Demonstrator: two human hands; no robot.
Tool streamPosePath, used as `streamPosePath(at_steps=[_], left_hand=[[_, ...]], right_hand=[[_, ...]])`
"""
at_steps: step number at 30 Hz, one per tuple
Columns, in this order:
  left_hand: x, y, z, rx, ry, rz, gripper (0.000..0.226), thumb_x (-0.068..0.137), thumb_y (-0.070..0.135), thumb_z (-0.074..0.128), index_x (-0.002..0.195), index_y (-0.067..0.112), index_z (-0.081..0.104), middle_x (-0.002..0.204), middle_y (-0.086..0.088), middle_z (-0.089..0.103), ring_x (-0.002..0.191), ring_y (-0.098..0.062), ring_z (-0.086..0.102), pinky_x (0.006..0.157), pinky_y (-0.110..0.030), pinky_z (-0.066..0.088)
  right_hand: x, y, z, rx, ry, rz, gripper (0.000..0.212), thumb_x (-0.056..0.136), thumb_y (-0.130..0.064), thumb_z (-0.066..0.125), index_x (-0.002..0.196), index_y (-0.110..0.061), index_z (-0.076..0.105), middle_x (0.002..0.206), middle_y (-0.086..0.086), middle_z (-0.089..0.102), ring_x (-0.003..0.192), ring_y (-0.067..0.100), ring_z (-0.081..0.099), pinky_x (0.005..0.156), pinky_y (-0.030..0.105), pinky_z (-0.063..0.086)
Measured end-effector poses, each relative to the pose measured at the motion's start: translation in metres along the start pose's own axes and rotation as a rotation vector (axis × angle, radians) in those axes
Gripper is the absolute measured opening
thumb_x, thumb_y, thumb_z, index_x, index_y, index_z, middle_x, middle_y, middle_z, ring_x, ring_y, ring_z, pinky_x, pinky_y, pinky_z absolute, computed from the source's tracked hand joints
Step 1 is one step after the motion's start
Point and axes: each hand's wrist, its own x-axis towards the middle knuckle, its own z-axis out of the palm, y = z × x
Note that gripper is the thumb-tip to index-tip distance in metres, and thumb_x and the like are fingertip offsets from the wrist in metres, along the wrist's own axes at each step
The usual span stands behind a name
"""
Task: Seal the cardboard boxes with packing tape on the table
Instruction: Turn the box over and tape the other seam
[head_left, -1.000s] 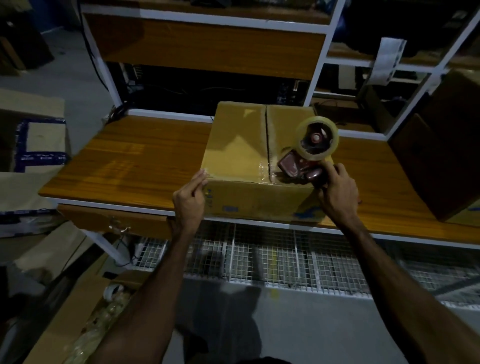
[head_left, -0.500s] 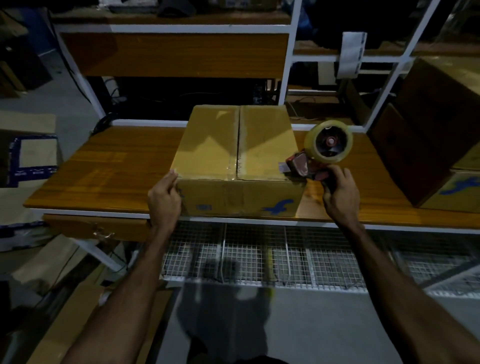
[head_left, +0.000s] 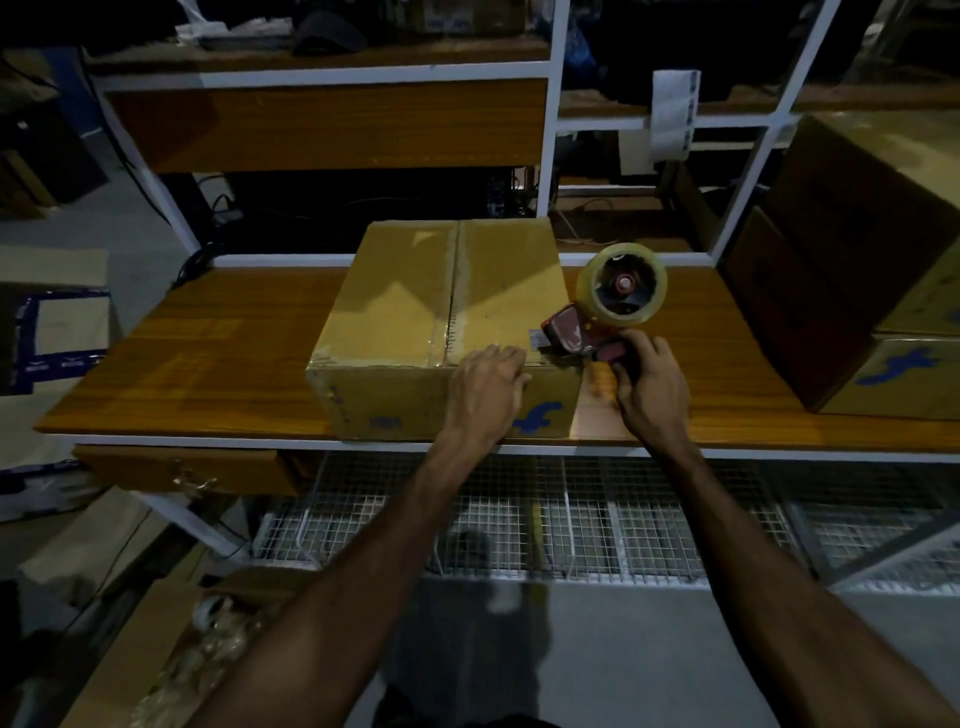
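Note:
A closed cardboard box with blue print on its front sits at the front edge of the wooden table. Clear tape runs along its centre seam. My left hand lies with straight fingers on the box's near right top edge. My right hand grips the handle of a red tape dispenser carrying a roll of clear tape. The dispenser's mouth touches the box's right near corner.
Stacked cardboard boxes stand on the table's right end. White shelf frames rise behind the table. Flattened cartons lie on the floor at left, and a wire mesh rack runs under the table.
My left hand moved from the box's left near corner across to its right near top edge. The dispenser in my right hand came down against the box's right corner.

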Motion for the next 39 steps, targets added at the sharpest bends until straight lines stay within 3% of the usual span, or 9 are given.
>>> streamPosePath(at_steps=[3,8,13,19,23,25,29,36,39], left_hand=[[-0.003,0.007,0.017,0.041,0.017,0.005,0.033,0.103,0.023,0.061,0.133,0.010,0.067,0.134,-0.009,0.070,0.127,-0.025,0.061,0.115,-0.043,0.042],[-0.010,-0.003,0.026,0.009,0.075,-0.010,0.032,0.102,0.013,0.065,0.134,0.009,0.068,0.138,-0.009,0.067,0.132,-0.027,0.061,0.118,-0.045,0.042],[-0.010,-0.006,0.027,-0.004,0.081,-0.012,0.047,0.090,-0.005,0.066,0.135,0.008,0.068,0.138,-0.010,0.067,0.132,-0.027,0.061,0.119,-0.042,0.036],[-0.010,-0.003,0.025,-0.013,0.061,-0.034,0.046,0.094,-0.004,0.064,0.138,0.010,0.064,0.140,-0.009,0.066,0.134,-0.026,0.060,0.120,-0.047,0.039],[-0.009,-0.003,0.026,-0.014,0.060,-0.041,0.043,0.095,-0.003,0.065,0.136,0.010,0.066,0.139,-0.008,0.067,0.133,-0.026,0.061,0.119,-0.045,0.038],[-0.009,-0.003,0.026,-0.007,0.058,-0.045,0.042,0.096,-0.001,0.064,0.136,0.011,0.066,0.140,-0.007,0.066,0.133,-0.025,0.061,0.119,-0.044,0.036],[-0.009,-0.003,0.025,-0.014,0.049,-0.049,0.040,0.099,0.002,0.063,0.137,0.012,0.066,0.140,-0.006,0.066,0.134,-0.024,0.060,0.120,-0.044,0.037],[-0.009,-0.001,0.025,-0.030,0.060,-0.051,0.042,0.096,-0.002,0.065,0.136,0.009,0.065,0.138,-0.010,0.067,0.132,-0.028,0.061,0.119,-0.049,0.040],[-0.009,0.000,0.025,-0.045,0.067,-0.062,0.043,0.094,-0.005,0.065,0.136,0.007,0.065,0.137,-0.011,0.067,0.131,-0.029,0.062,0.118,-0.052,0.041]], right_hand=[[0.001,-0.002,-0.002,-0.005,-0.001,0.022,0.041,0.097,-0.012,0.068,0.134,-0.025,0.058,0.110,0.008,0.056,0.091,0.027,0.056,0.067,0.033,0.037],[0.004,0.001,-0.006,-0.023,-0.038,-0.002,0.044,0.098,-0.016,0.068,0.135,-0.032,0.053,0.112,0.006,0.056,0.091,0.027,0.058,0.066,0.039,0.048],[0.012,0.007,-0.014,-0.039,-0.050,-0.015,0.043,0.097,-0.012,0.067,0.136,-0.027,0.056,0.116,0.007,0.058,0.095,0.024,0.057,0.070,0.036,0.039],[0.004,0.046,-0.044,-0.128,-0.066,0.014,0.048,0.090,-0.002,0.068,0.132,-0.025,0.057,0.114,0.006,0.057,0.094,0.027,0.058,0.073,0.036,0.038],[0.000,0.072,-0.061,-0.177,-0.068,0.015,0.054,0.087,-0.001,0.069,0.132,-0.027,0.054,0.114,0.006,0.056,0.090,0.030,0.058,0.070,0.046,0.049],[0.001,0.080,-0.069,-0.221,-0.068,0.012,0.055,0.087,-0.001,0.071,0.131,-0.027,0.052,0.114,0.006,0.054,0.088,0.030,0.056,0.070,0.046,0.048],[0.006,0.089,-0.085,-0.301,-0.049,-0.062,0.051,0.088,0.000,0.070,0.129,-0.023,0.052,0.111,0.012,0.053,0.086,0.035,0.054,0.070,0.040,0.037],[-0.001,0.091,-0.083,-0.456,-0.099,-0.229,0.051,0.092,-0.008,0.070,0.135,-0.027,0.050,0.116,0.014,0.054,0.101,0.034,0.055,0.083,0.049,0.047],[-0.010,0.086,-0.073,-0.525,-0.145,-0.324,0.057,0.089,-0.009,0.074,0.136,-0.028,0.050,0.116,0.015,0.053,0.100,0.034,0.055,0.081,0.048,0.048]])
